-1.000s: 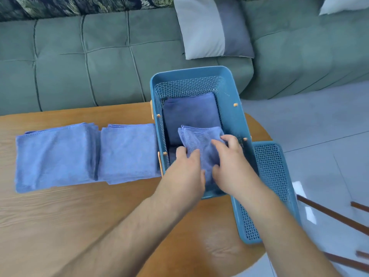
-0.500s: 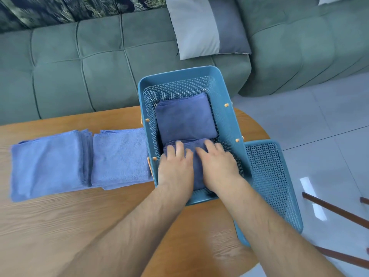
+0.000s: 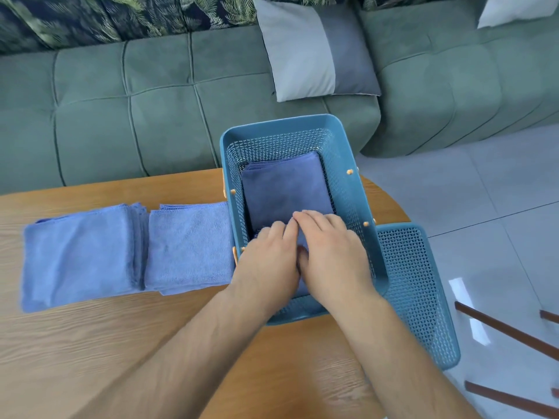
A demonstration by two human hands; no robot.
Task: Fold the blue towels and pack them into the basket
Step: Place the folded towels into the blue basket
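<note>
The folded blue towel (image 3: pixel 302 241) lies in the near end of the basket (image 3: pixel 278 124), under both hands: the left hand (image 3: pixel 269 258) and right hand (image 3: pixel 332 252) press it flat with straight fingers, gripping nothing. Just beyond the fingertips a second towel (image 3: pixel 284 186) is already packed. Two folded towels — one (image 3: pixel 189 246) just left of the left hand, another (image 3: pixel 78 255) further out — wait on the table (image 3: pixel 121 343), so I judge the packing about half done. The basket's lid (image 3: pixel 414 291) rests right of the right hand; nothing blocks the way.
</note>
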